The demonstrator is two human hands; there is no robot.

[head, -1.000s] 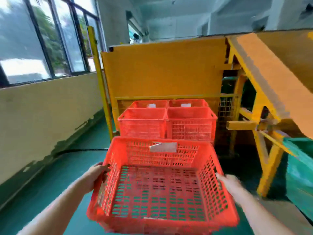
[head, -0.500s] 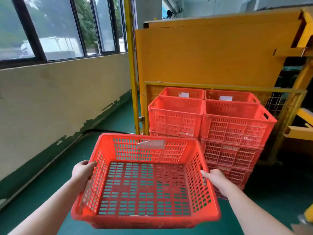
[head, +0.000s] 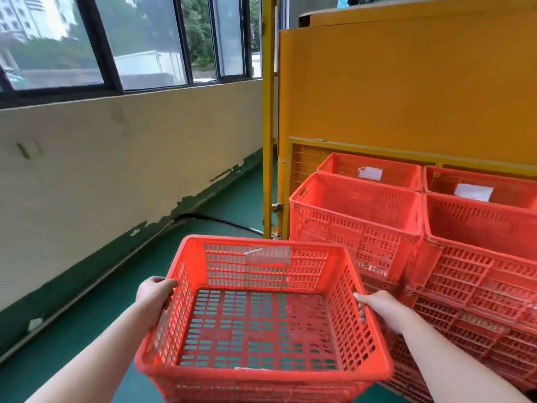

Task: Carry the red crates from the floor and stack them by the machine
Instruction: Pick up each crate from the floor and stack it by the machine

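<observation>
The red crate (head: 261, 324) is held in the air with its open mouth facing up and its slotted bottom about level. Its long axis seems to run from left to right across the person. The wall that carries a pale label (head: 268, 255) is the far one, pointing away from the person toward the yellow post (head: 268, 112).

The crate lies between the two hands. The left hand (head: 155, 292) grips the left end wall, its fingers curled over the rim. The right hand (head: 380, 309) grips the right end wall in the same way, at about the same height. Both forearms reach forward from the bottom of the view.

Just to the right of the held crate stand the stacked crates (head: 357, 225), red too, in several piles side by side and close together. Whether the held crate touches them I cannot tell. Two crates at the back carry white labels. Behind the piles rises the machine (head: 406, 82), a big yellow panel with a yellow mesh guard at its foot.

Under the crate is a green floor (head: 87, 330). At the left runs a cream wall (head: 116, 170) with chipped paint low down, and dark-framed windows (head: 139, 39) above it. A black cable (head: 220, 221) lies on the floor near the post.
</observation>
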